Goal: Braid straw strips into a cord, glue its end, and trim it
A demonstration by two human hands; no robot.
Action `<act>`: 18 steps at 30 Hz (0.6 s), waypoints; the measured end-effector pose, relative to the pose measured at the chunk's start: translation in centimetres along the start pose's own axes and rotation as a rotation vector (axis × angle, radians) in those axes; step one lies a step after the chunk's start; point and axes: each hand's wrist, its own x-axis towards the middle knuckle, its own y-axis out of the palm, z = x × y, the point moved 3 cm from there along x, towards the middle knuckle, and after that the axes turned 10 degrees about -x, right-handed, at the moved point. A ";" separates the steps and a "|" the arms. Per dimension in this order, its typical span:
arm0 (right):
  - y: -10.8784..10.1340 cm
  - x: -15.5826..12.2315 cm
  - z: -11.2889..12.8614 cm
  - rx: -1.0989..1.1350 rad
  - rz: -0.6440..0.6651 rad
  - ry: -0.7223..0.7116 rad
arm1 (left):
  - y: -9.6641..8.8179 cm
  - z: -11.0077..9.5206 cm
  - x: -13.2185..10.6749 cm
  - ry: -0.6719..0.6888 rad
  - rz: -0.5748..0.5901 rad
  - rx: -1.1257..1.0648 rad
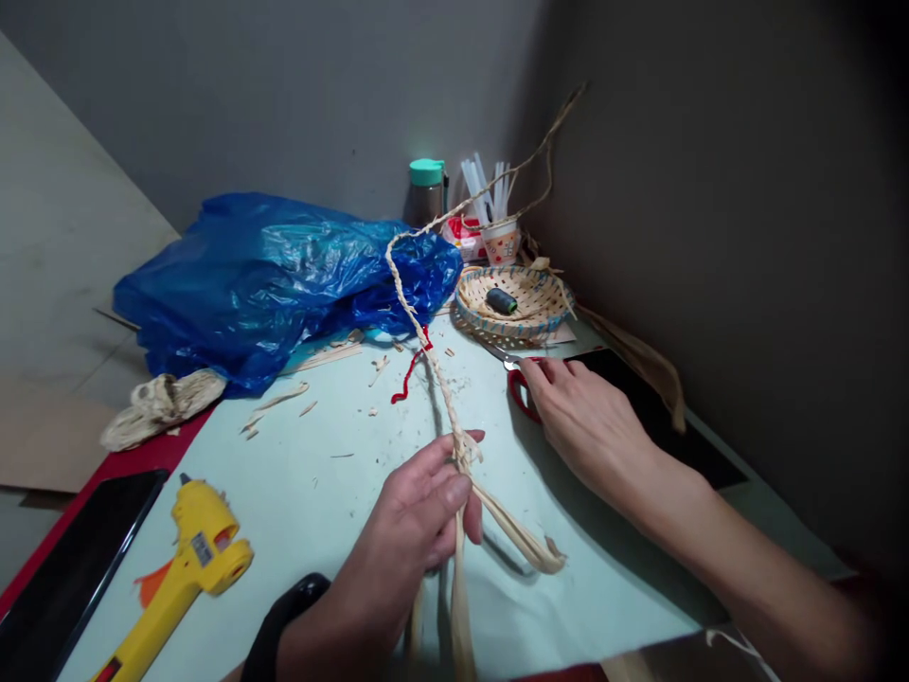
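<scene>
My left hand (pixel 426 511) is closed around the lower part of a pale braided cord (pixel 441 384), pinched between thumb and fingers. Loose flat fibre strands (pixel 522 530) hang out below the grip, some to the right and some toward me. From the hand the braid runs up and away, bending near the blue bag and rising toward the dark wall. My right hand (pixel 593 417) rests over red-handled scissors (pixel 517 386) on the table, fingers on the handles; the blades point toward the basket. A short red strand (pixel 408 374) lies near the braid.
A blue plastic bag (pixel 284 275), woven basket (pixel 515 327) with a dark thread spool (pixel 501 301), paper cup (pixel 501 244) of white sticks and bottle (pixel 427 194) stand at the back. A yellow glue gun (pixel 188 568) and black tablet-like slab (pixel 85 549) lie left.
</scene>
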 end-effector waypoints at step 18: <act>-1.4 -7.7 1.5 1.088 0.016 -0.079 | -0.1 -0.7 0.3 -0.003 0.138 -0.442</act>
